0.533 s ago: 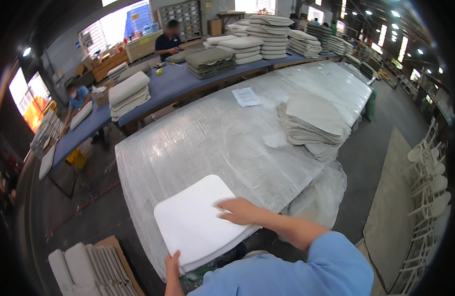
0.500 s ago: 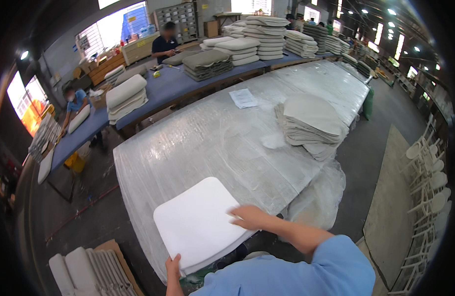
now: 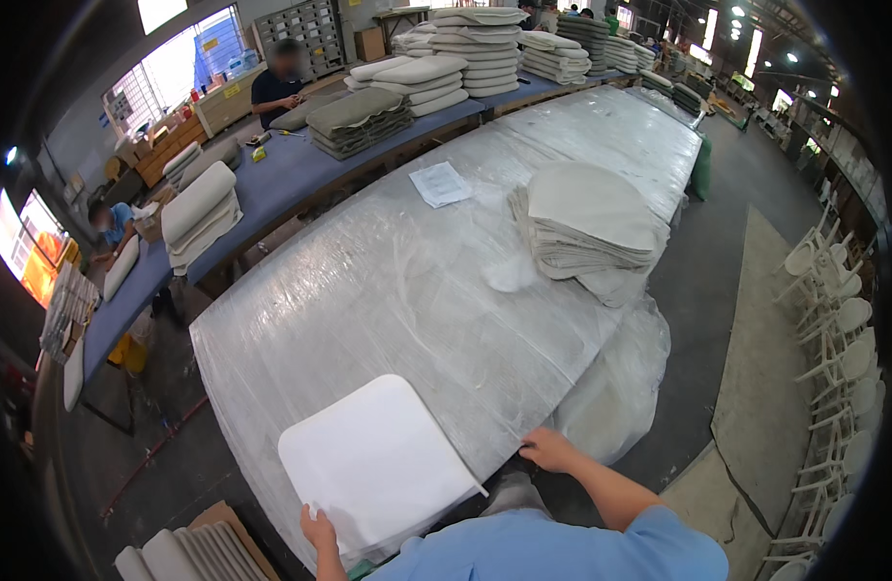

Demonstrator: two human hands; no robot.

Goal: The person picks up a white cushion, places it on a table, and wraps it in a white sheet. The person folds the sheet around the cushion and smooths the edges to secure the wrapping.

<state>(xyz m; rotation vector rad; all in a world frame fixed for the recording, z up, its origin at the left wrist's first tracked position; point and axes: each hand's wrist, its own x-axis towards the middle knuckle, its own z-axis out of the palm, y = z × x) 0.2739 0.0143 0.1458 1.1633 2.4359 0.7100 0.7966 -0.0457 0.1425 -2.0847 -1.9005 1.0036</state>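
Observation:
A white foam seat pad [image 3: 373, 465] lies flat at the near end of the long table wrapped in clear plastic sheet [image 3: 397, 281]. My left hand [image 3: 319, 530] rests on the pad's near edge, fingers spread on it. My right hand [image 3: 547, 450] lies at the table's near right edge, to the right of the pad and apart from it, holding nothing. Farther up the table stands a stack of grey fabric covers [image 3: 586, 228], with a white sheet of paper [image 3: 440, 183] beyond it.
A blue-topped table [image 3: 272, 184] runs along the left with piles of cushions [image 3: 199, 213]; two people work beside it. More pads [image 3: 184, 557] stand in a box at my lower left. White chairs [image 3: 833, 320] line the right wall. A plastic bag [image 3: 615, 387] hangs off the table's right side.
My right hand has come off the top of the white pad and moved right to the table's edge. The pad has shifted slightly toward me.

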